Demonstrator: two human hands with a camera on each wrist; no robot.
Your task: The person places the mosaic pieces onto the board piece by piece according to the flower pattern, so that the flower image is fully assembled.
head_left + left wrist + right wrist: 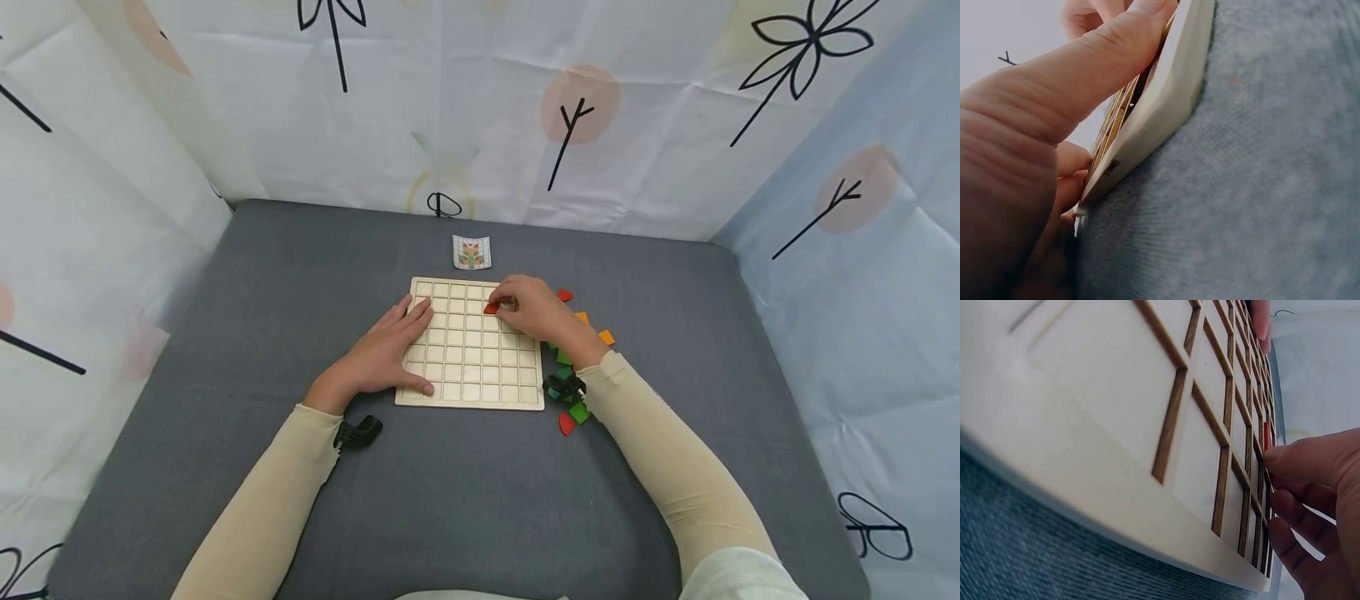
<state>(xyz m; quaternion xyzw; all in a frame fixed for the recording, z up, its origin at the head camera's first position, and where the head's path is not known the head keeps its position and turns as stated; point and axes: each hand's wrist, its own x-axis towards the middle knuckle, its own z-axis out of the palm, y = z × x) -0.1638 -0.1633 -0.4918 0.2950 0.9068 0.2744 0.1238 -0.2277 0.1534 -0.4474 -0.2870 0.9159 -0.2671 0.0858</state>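
Note:
A pale wooden grid board point(471, 354) lies on the grey table, its square cells divided by thin ridges. My left hand point(386, 350) rests on the board's left side with fingers spread and thumb near the lower left corner. The left wrist view shows that thumb point(1110, 53) lying over the board's edge. Over the upper right cells, my right hand point(534, 307) pinches a small red piece point(491, 308) between thumb and fingertips. In the right wrist view the red piece point(1266, 436) is at the grid's surface, partly hidden by the thumb.
A small printed card point(472, 252) with a coloured grid pattern lies beyond the board. Loose pieces sit along the board's right side: orange point(607, 337), green point(580, 412) and red point(567, 424), some hidden under the right forearm. Patterned fabric point(480, 100) surrounds the table.

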